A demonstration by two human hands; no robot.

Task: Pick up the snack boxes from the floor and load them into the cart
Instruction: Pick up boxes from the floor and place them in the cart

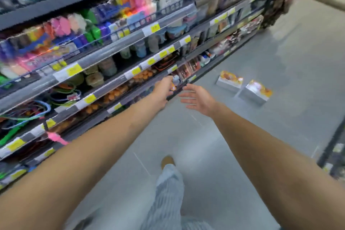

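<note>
The right hand (197,99) is spread open, palm turned inward, holding nothing. The left hand (162,90) reaches beside it near the bottom shelf (119,106); its fingers are too blurred to tell open from closed. Ahead to the right, on the smooth grey tiled floor (280,117), lie 2 rectangular cartons with silvery sides and orange-printed tops: the left snack box (229,82) just beside the right snack box (255,92), near the shelving's base. Bare floor opens to their right.

You get one wide-angle view from your head, tilted and facing forward and down the aisle, with the shelves (130,46) close along its left, the floor (280,110) stretching ahead, and your left hand (162,90) and right hand (198,99) near its middle on outstretched arms.
</note>
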